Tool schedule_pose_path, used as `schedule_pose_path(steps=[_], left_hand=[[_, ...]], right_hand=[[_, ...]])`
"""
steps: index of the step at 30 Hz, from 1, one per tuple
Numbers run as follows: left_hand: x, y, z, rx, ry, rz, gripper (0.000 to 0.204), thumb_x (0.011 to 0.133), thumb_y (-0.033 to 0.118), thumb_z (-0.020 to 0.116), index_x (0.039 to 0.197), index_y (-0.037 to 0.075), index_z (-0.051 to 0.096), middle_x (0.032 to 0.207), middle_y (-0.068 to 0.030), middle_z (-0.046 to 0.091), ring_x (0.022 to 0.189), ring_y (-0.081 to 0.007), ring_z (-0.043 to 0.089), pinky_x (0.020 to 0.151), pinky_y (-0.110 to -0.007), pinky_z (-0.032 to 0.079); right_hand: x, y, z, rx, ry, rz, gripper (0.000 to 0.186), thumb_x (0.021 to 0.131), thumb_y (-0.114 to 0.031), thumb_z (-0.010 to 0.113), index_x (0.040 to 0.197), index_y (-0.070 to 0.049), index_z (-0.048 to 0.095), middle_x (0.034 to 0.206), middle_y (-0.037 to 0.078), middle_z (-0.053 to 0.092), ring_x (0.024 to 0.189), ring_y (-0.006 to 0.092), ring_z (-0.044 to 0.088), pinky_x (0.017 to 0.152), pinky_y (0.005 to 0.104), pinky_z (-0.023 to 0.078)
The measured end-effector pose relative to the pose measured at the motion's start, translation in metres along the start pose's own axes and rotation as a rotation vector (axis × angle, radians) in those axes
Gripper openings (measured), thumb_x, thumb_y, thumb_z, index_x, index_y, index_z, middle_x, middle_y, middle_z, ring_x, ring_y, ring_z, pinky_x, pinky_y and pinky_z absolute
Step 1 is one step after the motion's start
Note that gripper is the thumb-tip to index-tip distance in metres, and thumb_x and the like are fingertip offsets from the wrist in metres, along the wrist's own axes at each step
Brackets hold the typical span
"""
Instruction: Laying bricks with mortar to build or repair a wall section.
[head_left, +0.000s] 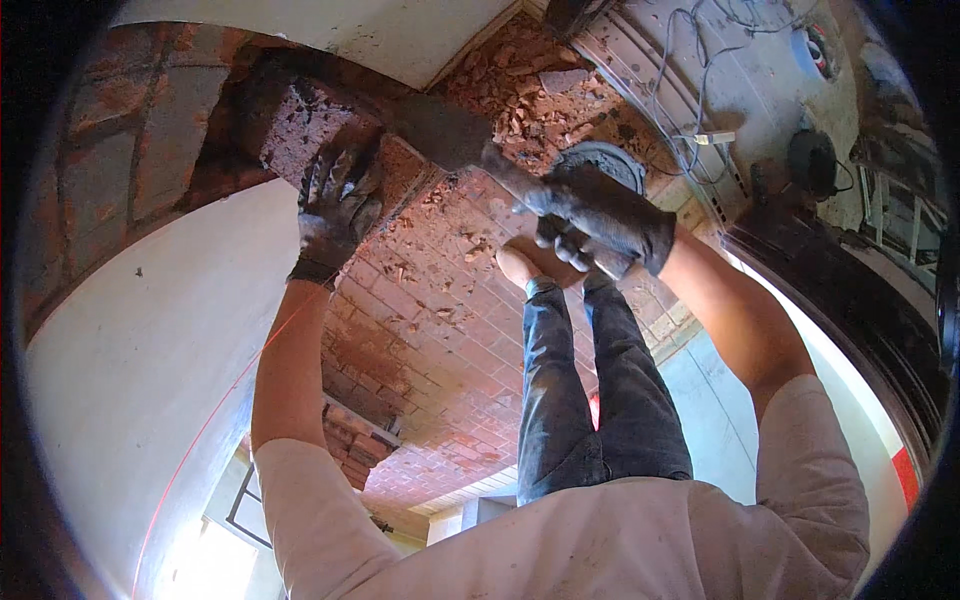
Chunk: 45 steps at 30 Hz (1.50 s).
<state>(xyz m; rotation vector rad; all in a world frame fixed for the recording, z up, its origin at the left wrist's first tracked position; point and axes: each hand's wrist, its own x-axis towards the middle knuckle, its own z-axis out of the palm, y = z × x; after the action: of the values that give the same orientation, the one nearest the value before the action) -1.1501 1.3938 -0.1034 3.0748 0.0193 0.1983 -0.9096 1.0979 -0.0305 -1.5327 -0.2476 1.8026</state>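
Observation:
My gloved left hand (335, 210) grips a dusty, speckled brick (300, 125) at the dark top of a low wall, at upper left. My gloved right hand (590, 220) is closed round the handle of a trowel. Its dark, mortar-caked blade (440, 130) reaches leftward, beside the brick. Behind my right hand is a round bucket (600, 158) of grey mortar, partly hidden by the hand.
Mortared bricks (150, 140) line the left, above a white wall (130, 330) with a red string. Brick rubble (520, 100) lies on the red paved floor (440, 350) round my feet. Cables (680, 130) and dark door-frame timber (800, 290) are at right.

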Motion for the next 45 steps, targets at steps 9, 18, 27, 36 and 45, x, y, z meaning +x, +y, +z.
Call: schedule_pose_path(steps=[9, 18, 27, 36, 45], left_hand=[[-0.003, -0.004, 0.007, 0.015, -0.043, 0.003, 0.04, 0.078, 0.031, 0.066, 0.117, 0.021, 0.063, 0.14, -0.011, 0.045, 0.131, -0.0378, 0.038, 0.108, -0.053, 0.032], [0.003, 0.005, -0.001, -0.046, 0.201, -0.057, 0.046, 0.069, 0.029, 0.073, 0.114, 0.02, 0.064, 0.127, -0.0102, 0.053, 0.118, -0.0357, 0.05, 0.098, -0.05, 0.042], [-0.054, 0.007, 0.003, -0.184, 0.427, -0.699, 0.079, 0.074, 0.035, 0.078, 0.138, 0.006, 0.041, 0.138, -0.0244, 0.043, 0.127, -0.0396, 0.041, 0.106, -0.047, 0.034], [-0.064, 0.04, 0.048, -1.529, 0.285, -0.794, 0.033, 0.094, 0.017, 0.06, 0.124, 0.006, 0.056, 0.114, -0.0032, 0.06, 0.098, -0.0114, 0.057, 0.089, -0.026, 0.046], [-0.061, 0.037, 0.049, -1.463, 0.131, -0.87, 0.036, 0.098, 0.023, 0.054, 0.13, 0.007, 0.053, 0.107, 0.0036, 0.059, 0.093, -0.0083, 0.054, 0.083, -0.023, 0.045]], right_hand=[[-0.019, -0.023, 0.013, 0.235, -0.108, -0.051, 0.034, 0.096, -0.037, 0.052, 0.11, -0.008, 0.062, 0.066, -0.001, 0.058, 0.045, 0.006, 0.05, 0.041, 0.0212, 0.039], [-0.047, 0.031, 0.079, -0.559, 0.299, -0.601, 0.05, 0.091, -0.011, 0.054, 0.138, -0.002, 0.041, 0.114, 0.027, 0.06, 0.101, 0.0399, 0.061, 0.084, 0.0441, 0.05], [-0.066, 0.04, 0.074, -0.652, 0.295, -0.572, 0.052, 0.088, -0.006, 0.054, 0.138, -0.005, 0.044, 0.12, 0.023, 0.058, 0.102, 0.0387, 0.06, 0.084, 0.0426, 0.049], [-0.061, 0.079, 0.111, -0.826, 0.321, -0.582, 0.057, 0.086, -0.009, 0.058, 0.141, -0.006, 0.042, 0.111, 0.021, 0.063, 0.083, 0.0365, 0.063, 0.071, 0.0407, 0.052], [-0.043, 0.096, 0.12, -0.756, 0.333, -0.543, 0.055, 0.085, -0.004, 0.059, 0.138, -0.003, 0.044, 0.107, 0.023, 0.064, 0.092, 0.034, 0.065, 0.076, 0.037, 0.052]])
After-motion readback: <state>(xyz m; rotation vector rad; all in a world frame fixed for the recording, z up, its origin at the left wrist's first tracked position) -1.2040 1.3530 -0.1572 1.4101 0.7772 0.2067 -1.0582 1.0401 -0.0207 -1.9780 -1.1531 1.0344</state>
